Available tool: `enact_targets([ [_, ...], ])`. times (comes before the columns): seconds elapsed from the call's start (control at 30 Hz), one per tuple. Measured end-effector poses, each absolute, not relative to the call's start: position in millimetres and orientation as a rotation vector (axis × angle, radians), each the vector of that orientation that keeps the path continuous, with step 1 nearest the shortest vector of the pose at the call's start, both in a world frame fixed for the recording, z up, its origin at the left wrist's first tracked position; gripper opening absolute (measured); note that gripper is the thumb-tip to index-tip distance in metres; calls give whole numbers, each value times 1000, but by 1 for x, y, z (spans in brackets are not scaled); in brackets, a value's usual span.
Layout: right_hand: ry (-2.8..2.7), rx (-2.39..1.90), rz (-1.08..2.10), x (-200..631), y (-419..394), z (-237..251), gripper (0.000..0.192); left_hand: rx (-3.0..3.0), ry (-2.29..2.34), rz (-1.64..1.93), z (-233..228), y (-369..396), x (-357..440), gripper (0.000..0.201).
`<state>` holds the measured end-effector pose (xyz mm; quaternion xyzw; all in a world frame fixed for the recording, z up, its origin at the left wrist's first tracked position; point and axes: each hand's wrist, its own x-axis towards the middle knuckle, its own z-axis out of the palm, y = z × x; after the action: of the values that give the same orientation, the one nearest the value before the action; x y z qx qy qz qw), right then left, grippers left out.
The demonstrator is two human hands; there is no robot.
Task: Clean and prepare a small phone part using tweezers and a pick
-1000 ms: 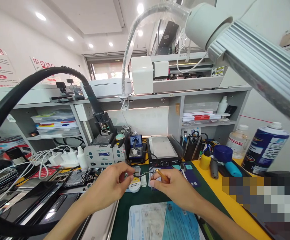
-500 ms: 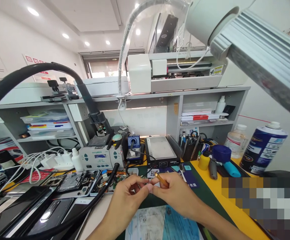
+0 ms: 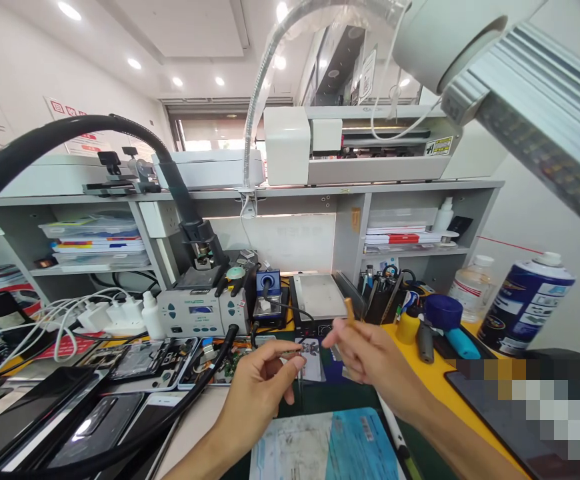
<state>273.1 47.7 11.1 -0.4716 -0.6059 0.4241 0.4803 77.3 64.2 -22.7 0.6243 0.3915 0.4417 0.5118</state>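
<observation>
My left hand is over the near middle of the bench, thumb and forefinger closed on a small thin piece too small to name. To its right and apart from it, my right hand is closed around a slim gold-coloured tool. One end of the tool points up out of the fingers; its working tip is hidden. Below both hands lies a worn blue and white mat. A small card with a dark picture is on the bench just beyond the fingers.
Several phones and opened phone parts cover the left side, with a black hose arching across. Behind stand a hot-air station and a flat heating plate. A spray can and bottles stand right.
My hands have come apart. The right hand moved right and slightly up, with the gold-coloured tool now more upright. The left hand stays near its place, its pinched piece now showing.
</observation>
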Motion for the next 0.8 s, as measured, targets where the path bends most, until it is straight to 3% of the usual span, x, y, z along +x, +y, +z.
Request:
enact_targets([
  [0.1, -1363, -1107, 919, 277, 43, 16, 58, 1485, 915, 1065, -25, 59, 81, 38],
  [0.3, -1369, -1108, 677, 266, 19, 12, 54, 1494, 898, 1108, -24, 49, 83, 34],
  [0.53, -1695, -955, 123, 255, 9, 10, 16, 1519, 873, 1108, -29, 46, 82, 38],
  [0.8, -1802, -841, 146, 254, 10, 2, 13, 1522, 831, 1120, -32, 43, 83, 35],
])
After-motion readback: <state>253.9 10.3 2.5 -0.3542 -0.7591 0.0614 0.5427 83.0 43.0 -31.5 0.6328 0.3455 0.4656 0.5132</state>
